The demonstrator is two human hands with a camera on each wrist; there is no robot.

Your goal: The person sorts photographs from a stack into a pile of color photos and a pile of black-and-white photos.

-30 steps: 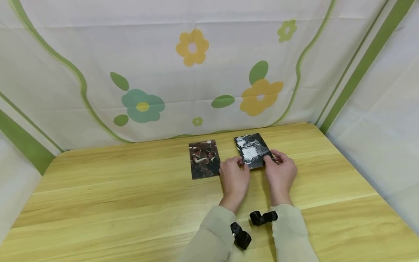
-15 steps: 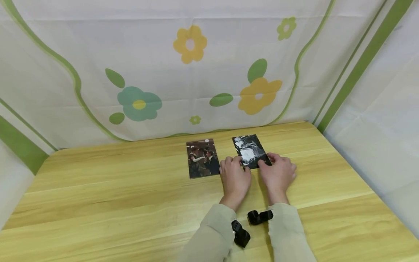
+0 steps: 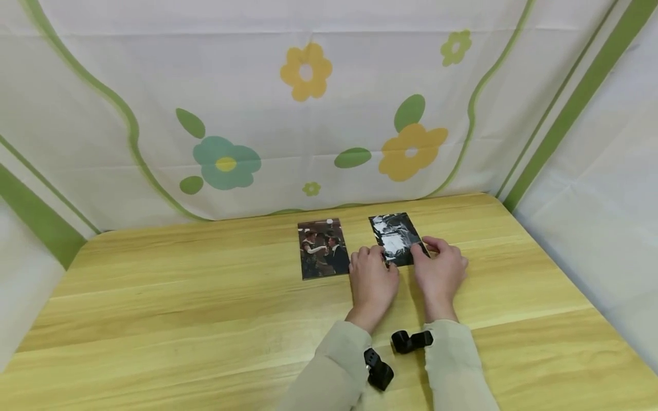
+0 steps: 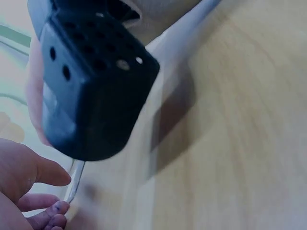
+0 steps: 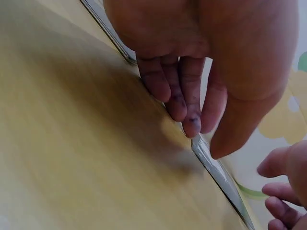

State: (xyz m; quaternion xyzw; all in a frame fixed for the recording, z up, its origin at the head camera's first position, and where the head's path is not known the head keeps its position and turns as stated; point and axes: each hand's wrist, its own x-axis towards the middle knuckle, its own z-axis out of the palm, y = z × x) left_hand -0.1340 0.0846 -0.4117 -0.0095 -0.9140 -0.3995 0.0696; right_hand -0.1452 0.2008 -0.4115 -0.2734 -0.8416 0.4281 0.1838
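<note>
Black-and-white picture card (image 3: 392, 235) lies near the far edge of the wood-grain tabletop (image 3: 180, 302), between two bare hands on my remote feed. Beside it to the left, apart, lies a color picture card (image 3: 323, 251) showing two figures. Left hand (image 3: 371, 285): fingers curled about the black-and-white card's near left corner, thumb on one side, fingertips on the other, in what I judge a light pinch. Right hand (image 3: 439, 277): thumb over the near right corner in the head view, yet parted from the card in the right wrist view; whether it grips, I cannot tell. I expect a light, thin, fairly stiff card, its glare suggesting a slick face that could slide or smudge; I would take it by opposite edges and spare the corners from bending. My count: two cards, two hands, two black wrist cameras (image 3: 379, 372). Whether either card is a stack, I cannot tell.
</note>
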